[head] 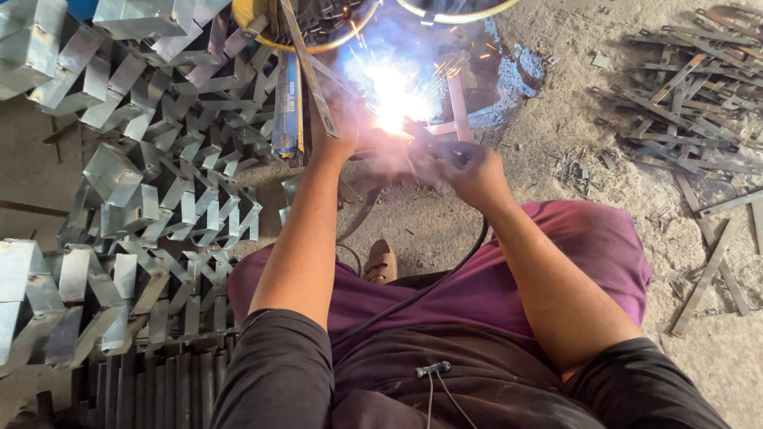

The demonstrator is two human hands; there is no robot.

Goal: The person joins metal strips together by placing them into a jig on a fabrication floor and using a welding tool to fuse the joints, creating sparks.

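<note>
At upper centre, the right hand (469,171) gripped the welding holder (433,147), arc blazing on a metal strip (458,103); the left hand (338,131) steadied a bar (306,71). Bent brackets (159,159) lay stacked left, loose strips (691,87) right, unwelded.

A dark welding holder (435,151) sits gripped at far centre, its black cable (429,286) trailing near across the lap. Its tip meets a pale metal strip (458,107), seemingly upright, amid white glare.

**Left walled in, right side open**

Stacked brackets (151,183) crowd the left, close beside the left hand (338,131). Strips (683,103) litter the far right. Between them, bare floor (556,143) beside the right hand (469,171) lies open.
</note>
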